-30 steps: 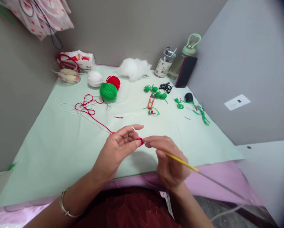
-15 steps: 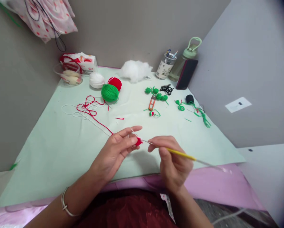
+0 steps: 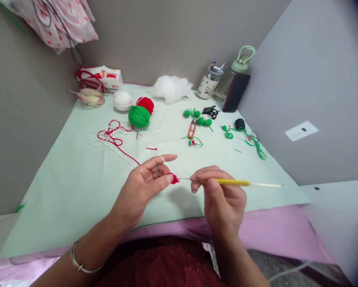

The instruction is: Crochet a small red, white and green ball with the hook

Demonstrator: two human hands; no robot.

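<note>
Between thumb and fingers, my left hand pinches a small red crochet piece, mostly covered by the fingertips. White yarn runs over the raised left index finger down to the piece. My right hand grips a crochet hook by its yellow handle, pen-like. Its thin metal shaft reaches left to the edge of the red piece; the tip is too small to make out. Red yarn trails from the left hand to a loose red and white tangle on the table.
Behind the hands lie a green yarn ball, a red ball, a white ball and white stuffing. Orange thread snips lie among small green pieces. A phone leans on a bottle.
The hook has swung from a downward slant to nearly level, its rear end rising. My right hand has shifted slightly right, and my left index finger has lifted a little.
</note>
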